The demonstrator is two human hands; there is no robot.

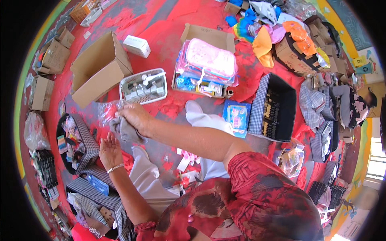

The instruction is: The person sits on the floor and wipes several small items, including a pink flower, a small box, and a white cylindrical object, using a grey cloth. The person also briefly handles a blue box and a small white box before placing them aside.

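My right hand (136,117) reaches across to the left with its fingers closed on a crumpled grey cloth (128,131) that hangs below them. At its fingertips is a clear plastic bag (107,112) with something red in it; whether the fingers also grip the bag I cannot tell. My left hand (110,153), a bangle on its wrist, is turned palm up just below the cloth, fingers extended and nothing in it. Close by on the left stands a checked fabric bin (86,146) full of small mixed goods. A white plastic basket (164,96) with grey and white items sits beyond my right hand.
Ahead are an open cardboard box (100,68), a small white box (136,46) and a carton topped with pink cases (211,58). To the right stand a black-lined checked bin (285,108) and a blue packet (236,118). Red sheeting covers much of the floor. Another person sits far right.
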